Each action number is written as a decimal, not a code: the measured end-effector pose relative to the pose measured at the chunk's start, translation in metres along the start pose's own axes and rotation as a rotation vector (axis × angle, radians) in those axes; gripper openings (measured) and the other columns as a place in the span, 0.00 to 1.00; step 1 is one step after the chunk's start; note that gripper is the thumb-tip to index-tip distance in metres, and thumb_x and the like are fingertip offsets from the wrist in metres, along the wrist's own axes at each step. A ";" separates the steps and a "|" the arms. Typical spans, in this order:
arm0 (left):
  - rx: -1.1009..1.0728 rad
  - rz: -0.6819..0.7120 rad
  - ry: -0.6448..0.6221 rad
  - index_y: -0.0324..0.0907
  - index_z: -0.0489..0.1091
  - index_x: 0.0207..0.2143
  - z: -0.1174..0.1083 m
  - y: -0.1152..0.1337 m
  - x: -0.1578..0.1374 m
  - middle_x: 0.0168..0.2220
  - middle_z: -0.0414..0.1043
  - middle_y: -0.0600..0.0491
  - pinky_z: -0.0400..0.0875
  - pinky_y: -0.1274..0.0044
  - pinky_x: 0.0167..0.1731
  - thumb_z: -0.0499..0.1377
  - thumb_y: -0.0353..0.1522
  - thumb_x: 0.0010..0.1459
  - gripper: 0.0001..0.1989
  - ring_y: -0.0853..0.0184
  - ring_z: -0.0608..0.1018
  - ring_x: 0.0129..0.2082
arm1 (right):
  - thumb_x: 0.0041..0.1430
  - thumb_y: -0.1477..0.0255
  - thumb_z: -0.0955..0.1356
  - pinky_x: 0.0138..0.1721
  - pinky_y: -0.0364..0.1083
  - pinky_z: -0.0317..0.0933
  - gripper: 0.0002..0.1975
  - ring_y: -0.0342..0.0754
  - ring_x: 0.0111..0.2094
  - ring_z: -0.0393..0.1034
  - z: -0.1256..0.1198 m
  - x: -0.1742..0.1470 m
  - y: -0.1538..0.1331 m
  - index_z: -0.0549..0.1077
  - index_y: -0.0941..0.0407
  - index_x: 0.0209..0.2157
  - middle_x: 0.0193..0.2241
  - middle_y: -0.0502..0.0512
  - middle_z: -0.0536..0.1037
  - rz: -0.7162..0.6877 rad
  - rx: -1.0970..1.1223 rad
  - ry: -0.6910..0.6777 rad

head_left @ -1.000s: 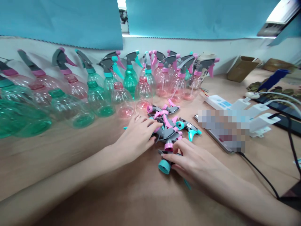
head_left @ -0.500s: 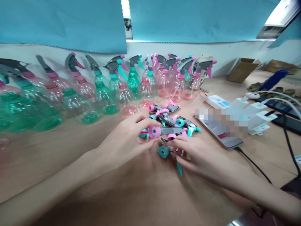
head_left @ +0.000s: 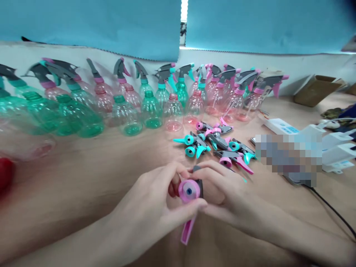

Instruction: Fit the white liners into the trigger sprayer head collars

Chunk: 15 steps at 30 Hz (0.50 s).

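Note:
A grey and pink trigger spray head [head_left: 189, 192] is gripped low in front of me, its round pink collar facing me and its pink trigger hanging downward. My left hand [head_left: 160, 193] closes on its left side, the thumb lying under the collar. From the other side my right hand [head_left: 229, 189] has its fingers around the grey body, which they mostly hide. Just beyond my hands, several loose spray heads [head_left: 218, 139] with grey bodies and pink or turquoise parts lie in a pile on the table [head_left: 130, 159].
Green and pink clear bottles [head_left: 151, 111] stand in rows along the wall, some open-necked, others with spray heads fitted. At right are a blurred-out phone, a white power strip [head_left: 283, 127] with chargers, a black cable [head_left: 330, 209] and a cardboard box [head_left: 317, 91]. Something red [head_left: 5, 174] shows at the left edge.
My hands have drawn back from the pile, bringing a pink spray head closer to me. The turquoise one by my right hand has been let go. The view has swung left.

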<state>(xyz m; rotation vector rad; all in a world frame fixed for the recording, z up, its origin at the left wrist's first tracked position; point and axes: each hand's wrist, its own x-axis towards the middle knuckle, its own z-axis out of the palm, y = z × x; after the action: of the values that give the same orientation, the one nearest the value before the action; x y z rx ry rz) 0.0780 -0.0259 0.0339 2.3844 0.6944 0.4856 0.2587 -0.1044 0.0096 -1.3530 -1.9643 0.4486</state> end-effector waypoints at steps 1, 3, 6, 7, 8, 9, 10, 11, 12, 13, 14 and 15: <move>-0.031 -0.037 -0.024 0.45 0.64 0.34 0.002 -0.003 -0.003 0.24 0.68 0.62 0.63 0.81 0.21 0.62 0.38 0.54 0.10 0.73 0.68 0.20 | 0.58 0.69 0.68 0.41 0.46 0.66 0.10 0.48 0.42 0.69 0.004 0.002 0.001 0.69 0.56 0.41 0.41 0.56 0.73 0.003 0.043 -0.020; -0.081 -0.089 -0.069 0.45 0.63 0.32 0.005 -0.009 -0.007 0.24 0.67 0.62 0.60 0.82 0.19 0.62 0.39 0.55 0.11 0.73 0.68 0.20 | 0.58 0.71 0.69 0.40 0.46 0.66 0.07 0.47 0.41 0.69 0.012 0.003 0.006 0.70 0.56 0.38 0.40 0.55 0.73 0.022 0.121 -0.054; -0.127 -0.118 -0.140 0.45 0.62 0.34 0.006 -0.020 -0.009 0.26 0.68 0.62 0.62 0.82 0.21 0.61 0.40 0.57 0.12 0.72 0.69 0.22 | 0.54 0.71 0.72 0.47 0.50 0.63 0.10 0.50 0.50 0.65 0.020 0.003 0.015 0.72 0.55 0.39 0.48 0.58 0.69 0.064 0.168 -0.082; -0.128 -0.117 -0.147 0.46 0.62 0.36 0.006 -0.024 -0.009 0.27 0.69 0.62 0.63 0.81 0.22 0.61 0.41 0.57 0.12 0.72 0.70 0.23 | 0.53 0.70 0.72 0.49 0.51 0.62 0.11 0.51 0.52 0.63 0.022 0.003 0.017 0.72 0.55 0.39 0.51 0.59 0.68 0.078 0.170 -0.083; -0.123 -0.112 -0.138 0.46 0.61 0.37 0.006 -0.027 -0.009 0.28 0.69 0.61 0.64 0.81 0.24 0.61 0.41 0.56 0.13 0.71 0.70 0.25 | 0.53 0.70 0.72 0.50 0.51 0.61 0.12 0.51 0.53 0.62 0.024 0.003 0.019 0.73 0.55 0.40 0.52 0.59 0.67 0.090 0.170 -0.080; -0.113 -0.099 -0.119 0.46 0.61 0.38 0.006 -0.030 -0.010 0.30 0.69 0.60 0.66 0.80 0.25 0.62 0.41 0.56 0.14 0.71 0.71 0.27 | 0.53 0.70 0.72 0.50 0.50 0.61 0.12 0.51 0.53 0.63 0.025 0.003 0.019 0.73 0.55 0.40 0.51 0.59 0.67 0.102 0.171 -0.079; -0.100 -0.071 -0.091 0.46 0.61 0.38 0.006 -0.032 -0.010 0.33 0.68 0.59 0.67 0.79 0.28 0.62 0.41 0.55 0.14 0.70 0.72 0.29 | 0.54 0.70 0.72 0.49 0.49 0.62 0.11 0.50 0.53 0.63 0.026 0.002 0.020 0.73 0.55 0.40 0.50 0.59 0.68 0.115 0.172 -0.074; -0.086 -0.031 -0.061 0.46 0.61 0.38 0.006 -0.033 -0.011 0.35 0.68 0.58 0.68 0.78 0.30 0.62 0.40 0.55 0.14 0.69 0.73 0.32 | 0.54 0.71 0.71 0.49 0.48 0.62 0.10 0.49 0.52 0.64 0.027 0.002 0.019 0.73 0.55 0.40 0.49 0.59 0.68 0.128 0.171 -0.069; -0.075 0.018 -0.035 0.46 0.62 0.38 0.007 -0.034 -0.012 0.38 0.67 0.57 0.69 0.78 0.33 0.62 0.38 0.56 0.12 0.68 0.73 0.35 | 0.55 0.71 0.71 0.48 0.47 0.62 0.10 0.48 0.51 0.65 0.027 0.002 0.019 0.73 0.55 0.40 0.49 0.58 0.68 0.134 0.172 -0.062; -0.069 0.068 -0.012 0.46 0.63 0.38 0.008 -0.035 -0.013 0.40 0.66 0.56 0.70 0.78 0.35 0.61 0.35 0.57 0.09 0.68 0.73 0.37 | 0.55 0.72 0.71 0.48 0.47 0.62 0.10 0.47 0.51 0.65 0.028 0.001 0.018 0.73 0.55 0.40 0.48 0.58 0.68 0.138 0.176 -0.053; -0.067 0.115 0.007 0.46 0.64 0.38 0.009 -0.036 -0.014 0.40 0.65 0.55 0.70 0.78 0.37 0.60 0.33 0.58 0.07 0.69 0.73 0.38 | 0.54 0.72 0.71 0.48 0.46 0.61 0.10 0.47 0.50 0.65 0.029 0.001 0.018 0.73 0.55 0.40 0.48 0.58 0.68 0.142 0.182 -0.048; -0.069 0.150 0.026 0.46 0.65 0.38 0.010 -0.036 -0.016 0.41 0.65 0.54 0.70 0.79 0.38 0.60 0.31 0.58 0.06 0.69 0.73 0.38 | 0.54 0.72 0.72 0.48 0.46 0.61 0.11 0.46 0.50 0.66 0.031 0.000 0.017 0.73 0.55 0.40 0.48 0.57 0.68 0.151 0.191 -0.045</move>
<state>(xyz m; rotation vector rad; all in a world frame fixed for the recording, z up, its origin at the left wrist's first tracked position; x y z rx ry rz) 0.0573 -0.0147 0.0004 2.3785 0.5043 0.5952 0.2484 -0.0944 -0.0223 -1.3827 -1.8108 0.7249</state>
